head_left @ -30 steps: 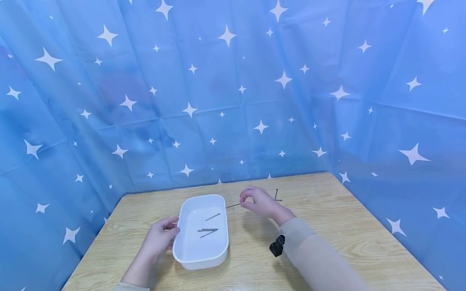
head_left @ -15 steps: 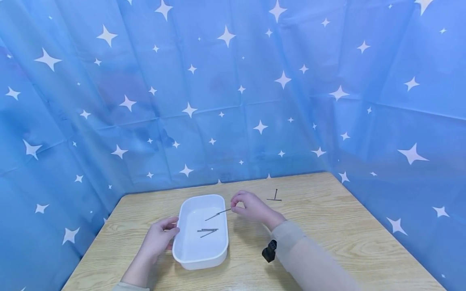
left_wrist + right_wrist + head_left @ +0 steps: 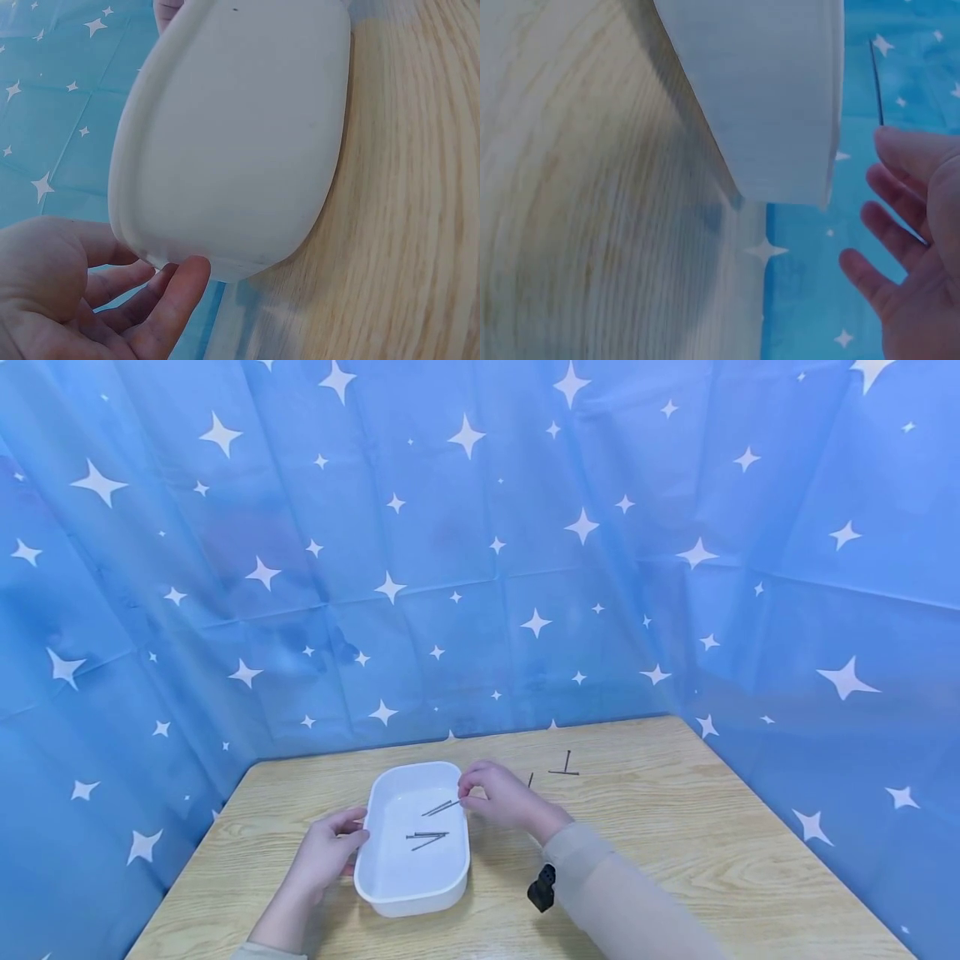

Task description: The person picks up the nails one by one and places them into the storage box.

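Note:
A white rectangular tray (image 3: 386,877) stands on the table. My left hand (image 3: 324,852) holds its left side at the rim, the thumb (image 3: 94,240) above and a finger (image 3: 180,300) against the wall. Over the tray's right rim is my right hand (image 3: 506,797), pinching a thin dark nail (image 3: 877,86) between thumb and forefinger. The nail points left over the tray's inside, close beside another nail (image 3: 435,808) lying there. Several more nails (image 3: 429,835) lie together near the tray's middle.
Two nails (image 3: 564,772) lie on the wooden table (image 3: 675,827) at the back right. Another nail (image 3: 531,780) shows partly behind my right hand. A blue curtain with white stars (image 3: 480,568) hangs behind the table and along both sides.
My right hand has moved left with the nail, from right of the tray to over its right rim. A nail behind that hand has come into view. The left hand stays put.

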A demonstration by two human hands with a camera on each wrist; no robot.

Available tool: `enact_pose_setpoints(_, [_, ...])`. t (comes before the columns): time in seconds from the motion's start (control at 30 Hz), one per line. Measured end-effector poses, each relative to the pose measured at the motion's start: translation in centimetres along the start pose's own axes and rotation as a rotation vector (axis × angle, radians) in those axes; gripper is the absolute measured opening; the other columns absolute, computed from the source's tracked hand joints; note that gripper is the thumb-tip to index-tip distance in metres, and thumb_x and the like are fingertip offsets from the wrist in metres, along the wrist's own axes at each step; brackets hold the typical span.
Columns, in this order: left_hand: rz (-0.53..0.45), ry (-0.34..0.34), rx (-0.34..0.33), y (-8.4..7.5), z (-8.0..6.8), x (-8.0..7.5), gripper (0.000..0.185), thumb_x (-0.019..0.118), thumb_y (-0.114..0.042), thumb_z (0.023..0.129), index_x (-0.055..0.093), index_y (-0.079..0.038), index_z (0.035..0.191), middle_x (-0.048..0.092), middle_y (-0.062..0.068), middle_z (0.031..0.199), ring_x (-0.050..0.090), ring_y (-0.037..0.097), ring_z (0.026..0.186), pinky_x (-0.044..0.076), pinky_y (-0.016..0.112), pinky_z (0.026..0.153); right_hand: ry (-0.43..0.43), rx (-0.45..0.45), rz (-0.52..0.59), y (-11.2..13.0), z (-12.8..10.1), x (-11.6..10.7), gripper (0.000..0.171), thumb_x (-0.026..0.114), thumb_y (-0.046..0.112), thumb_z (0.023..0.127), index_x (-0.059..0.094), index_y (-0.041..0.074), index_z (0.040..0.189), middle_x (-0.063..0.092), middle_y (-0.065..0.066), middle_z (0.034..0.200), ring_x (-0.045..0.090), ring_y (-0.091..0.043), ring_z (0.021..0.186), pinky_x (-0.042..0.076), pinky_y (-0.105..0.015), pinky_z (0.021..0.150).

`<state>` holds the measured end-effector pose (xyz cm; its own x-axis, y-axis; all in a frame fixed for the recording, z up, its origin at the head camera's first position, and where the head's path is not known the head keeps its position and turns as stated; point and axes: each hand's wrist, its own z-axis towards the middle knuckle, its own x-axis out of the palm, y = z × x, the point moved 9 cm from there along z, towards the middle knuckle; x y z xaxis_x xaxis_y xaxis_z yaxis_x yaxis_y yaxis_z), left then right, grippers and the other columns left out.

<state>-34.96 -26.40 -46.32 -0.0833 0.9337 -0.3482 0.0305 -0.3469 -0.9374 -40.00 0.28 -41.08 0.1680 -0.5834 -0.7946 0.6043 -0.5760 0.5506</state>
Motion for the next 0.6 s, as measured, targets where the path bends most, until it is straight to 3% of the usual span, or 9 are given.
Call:
enact_pose_setpoints(0.23, [0.004, 0.001, 0.001, -0.1, 0.0, 0.0, 0.044, 0.065, -0.008, 0.095, 0.06, 0.001, 0.138, 0.061, 0.017, 0.117, 0.067, 0.024, 0.089, 0.064, 0.041, 0.063, 0.017, -0.03, -0.047, 1.6, 0.2, 0.9, 0.012, 0.068, 0.019, 0.099, 0.068, 0.024, 0.088, 0.063, 0.005, 0.118, 0.055, -0.018, 0.121, 0.047, -0.037, 0.107])
enact_pose_setpoints(0.6, [-0.014, 0.004, 0.005, -0.2, 0.0, 0.0, 0.043, 0.064, -0.005, 0.096, 0.059, 0.003, 0.138, 0.061, 0.019, 0.115, 0.067, 0.026, 0.091, 0.064, 0.042, 0.063, 0.053, -0.065, -0.14, 3.4, 1.1, 2.7, 0.013, 0.071, 0.021, 0.098, 0.068, 0.026, 0.087, 0.063, 0.009, 0.113, 0.056, -0.012, 0.116, 0.048, -0.028, 0.104])
